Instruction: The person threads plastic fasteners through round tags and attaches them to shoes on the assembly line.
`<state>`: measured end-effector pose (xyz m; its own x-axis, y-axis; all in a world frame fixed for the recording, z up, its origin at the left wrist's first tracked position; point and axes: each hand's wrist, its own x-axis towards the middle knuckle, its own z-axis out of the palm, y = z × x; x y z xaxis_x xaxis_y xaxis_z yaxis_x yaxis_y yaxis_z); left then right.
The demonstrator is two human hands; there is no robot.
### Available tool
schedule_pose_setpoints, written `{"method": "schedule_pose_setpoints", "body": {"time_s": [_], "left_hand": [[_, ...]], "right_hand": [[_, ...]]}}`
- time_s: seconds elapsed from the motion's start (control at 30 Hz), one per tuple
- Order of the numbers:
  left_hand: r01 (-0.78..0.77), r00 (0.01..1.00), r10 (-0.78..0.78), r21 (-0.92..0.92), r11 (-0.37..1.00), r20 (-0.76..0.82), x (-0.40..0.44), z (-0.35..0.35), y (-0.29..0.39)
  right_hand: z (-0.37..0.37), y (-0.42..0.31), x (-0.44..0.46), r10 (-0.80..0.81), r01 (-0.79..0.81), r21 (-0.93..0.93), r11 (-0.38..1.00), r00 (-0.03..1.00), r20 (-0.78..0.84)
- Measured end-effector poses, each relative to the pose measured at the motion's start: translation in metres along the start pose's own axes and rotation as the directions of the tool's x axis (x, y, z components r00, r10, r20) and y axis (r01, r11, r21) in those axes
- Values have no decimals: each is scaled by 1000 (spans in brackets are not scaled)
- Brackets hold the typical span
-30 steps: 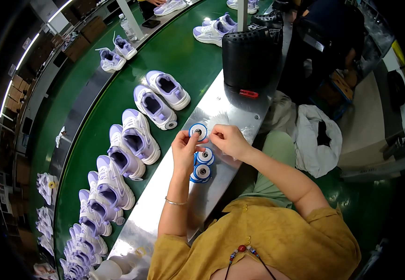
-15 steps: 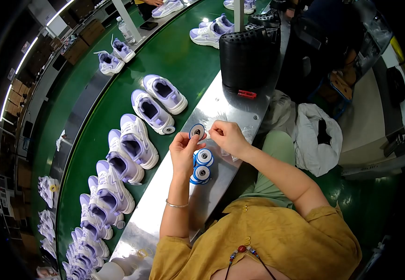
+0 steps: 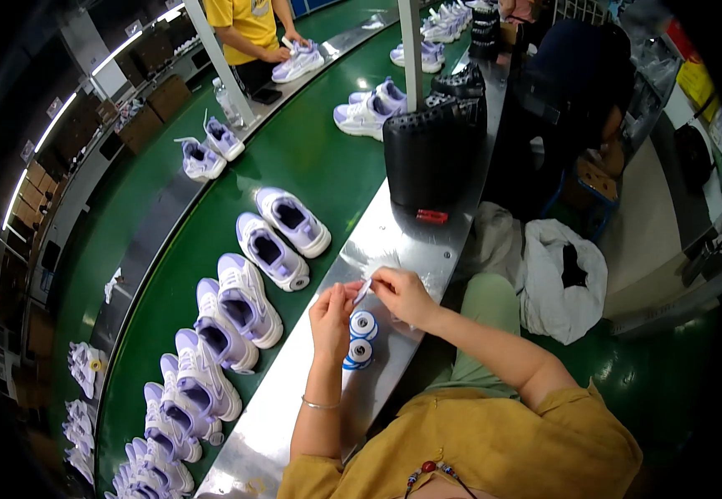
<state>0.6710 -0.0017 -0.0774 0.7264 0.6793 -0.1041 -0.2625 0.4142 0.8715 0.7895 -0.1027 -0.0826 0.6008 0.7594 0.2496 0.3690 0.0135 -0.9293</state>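
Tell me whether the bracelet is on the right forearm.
No, the bracelet circles the left forearm, and the right forearm is bare.

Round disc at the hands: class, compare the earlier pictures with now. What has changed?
The round disc has turned from showing its face to nearly edge-on, between the fingers of the left hand and right hand. The view has tilted upward. The stacked discs and nearby sneakers look unmoved.
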Motion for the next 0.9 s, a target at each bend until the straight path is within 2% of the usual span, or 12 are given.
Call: {"method": "schedule_pose_setpoints", "body": {"time_s": [0.2,0.3,0.47,0.53,0.57,0.6,0.67,0.73,0.83,0.9], "left_hand": [[3,998,-2,25,1000,-68,0,7,-8],[61,995,-55,70,996,-85,-2,5,-12],[56,998,-53,138,989,-23,-6,11,-9],[-9,1000,8,245,969,5,-7,11,-4],[-20,1000,23,337,941,-5,-8,16,3],[-49,999,41,366,929,28,-8,18,5],[-104,994,87,425,899,60,-7,16,2],[-115,993,102,468,876,54,-9,22,5],[-128,992,106,525,842,73,-11,25,9],[-166,986,140,520,838,89,-10,26,9]], "right_hand": [[-3,7,-5,-79,80,-28,996,996,37],[-4,9,-10,-197,197,-41,980,980,-3],[-8,7,-11,-256,254,-106,961,967,1],[-15,1,-8,-15,7,59,998,992,127],[-20,-3,-5,129,-160,150,976,971,200],[-21,-3,-3,135,-160,143,977,976,172],[-21,2,-1,148,-236,388,891,958,244],[-23,5,0,177,-294,339,893,925,336],[-28,8,-3,108,-189,186,964,920,377],[-28,8,-7,119,-190,179,965,930,347]]}}
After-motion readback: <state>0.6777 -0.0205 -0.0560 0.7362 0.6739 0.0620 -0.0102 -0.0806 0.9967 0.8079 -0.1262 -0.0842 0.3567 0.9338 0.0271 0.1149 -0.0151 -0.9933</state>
